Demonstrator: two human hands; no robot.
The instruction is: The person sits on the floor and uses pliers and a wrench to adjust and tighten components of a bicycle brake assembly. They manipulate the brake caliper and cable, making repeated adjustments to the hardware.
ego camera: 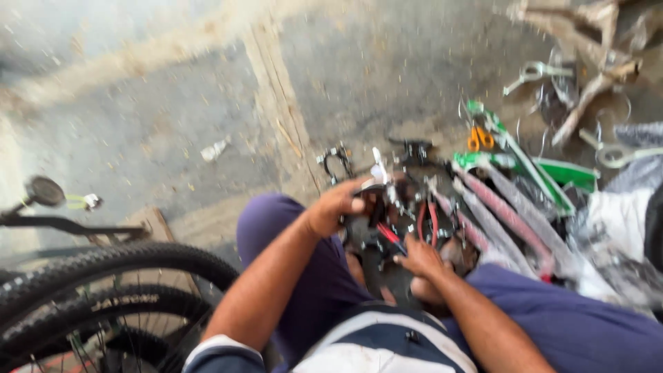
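Two hands in view, both down in a pile of small bike parts between the person's knees. Frame is motion-blurred, so fine detail is limited.

Left hand (336, 205): fingers curled shut around a dark metal part (376, 197) with a pale bit sticking up; looks like a brake assembly, can't tell exactly which. Held just above the pile.

Right hand (420, 260): lower, palm down on the parts pile (414, 214), fingers touching a red-handled tool (388, 235). Can't tell whether it's clamped on it or just resting; blur hides the fingertips.

Pile sits on the concrete floor (138, 138), directly ahead of the person, who is seated in purple trousers (276, 221).

Around it:
- red-handled cutters or pliers (428, 217) in the pile, between the hands
- black brake caliper (336, 160) on the floor just beyond the left hand
- pink-wrapped tubes (507, 217) lying diagonal, right of the pile
- green frame piece (532, 166) behind them, orange scissors (480, 138) just beside it
- spanners (535, 71) further back right
- bicycle tyre (110, 266) with spokes at lower left, well apart from the hands
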